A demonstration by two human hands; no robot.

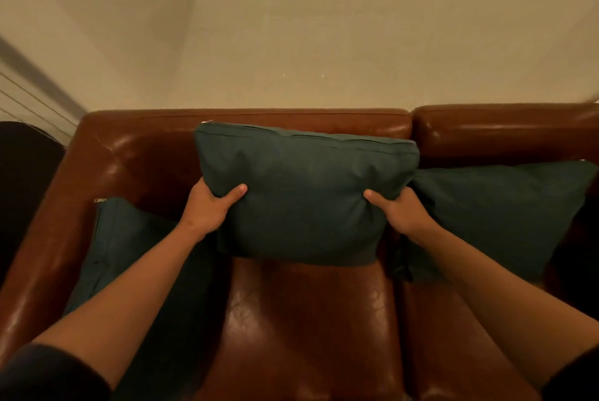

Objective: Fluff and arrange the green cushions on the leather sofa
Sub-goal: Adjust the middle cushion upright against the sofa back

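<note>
Nearest is the brown leather sofa (308, 319), its seat worn and shiny, with a pale wall (324, 44) behind. Bare seat lies below the middle cushion (304, 193), which stands against the backrest. A left cushion (129, 254) lies at 8 o'clock, a right cushion (499, 215) at 3 o'clock (it touches the middle one). The left hand (210, 206) and right hand (398, 212) both grip the middle cushion's sides, arms stretched forward.

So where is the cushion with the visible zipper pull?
Head view, lower left: the zippered cushion lies against the sofa armrest, under the left forearm.
</note>
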